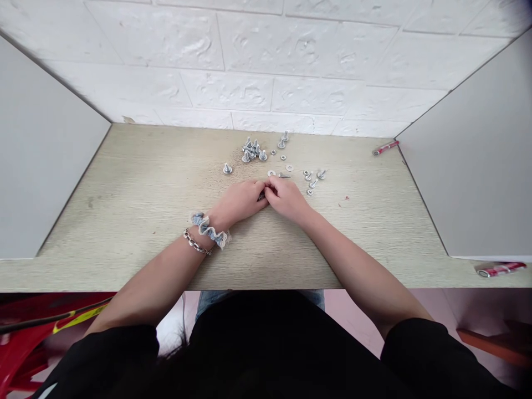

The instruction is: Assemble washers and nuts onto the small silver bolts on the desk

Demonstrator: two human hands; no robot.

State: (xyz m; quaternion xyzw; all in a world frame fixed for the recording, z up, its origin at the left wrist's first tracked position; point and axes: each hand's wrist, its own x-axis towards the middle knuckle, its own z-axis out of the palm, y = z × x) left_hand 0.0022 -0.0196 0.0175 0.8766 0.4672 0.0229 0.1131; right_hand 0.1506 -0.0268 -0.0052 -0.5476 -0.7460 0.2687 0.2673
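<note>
My left hand (pixel 241 200) and my right hand (pixel 286 198) meet at the middle of the wooden desk (pixel 137 210), fingertips pinched together on a small dark metal part (pixel 261 195) that is mostly hidden between them. Just beyond the hands lie loose washers (pixel 271 173) and a bare screw (pixel 284 175). A pile of assembled bolts (pixel 252 149) sits further back, one bolt (pixel 227 168) stands alone to the left, and a few more bolts (pixel 313 177) lie to the right. A blue scrunchie and a chain bracelet circle my left wrist.
Grey partition panels (pixel 41 166) wall the desk on both sides, and a white brick wall stands behind it. A red pen-like tool (pixel 385 147) lies at the back right corner, another red one (pixel 499 269) at the front right edge. Red objects sit below the desk on the left.
</note>
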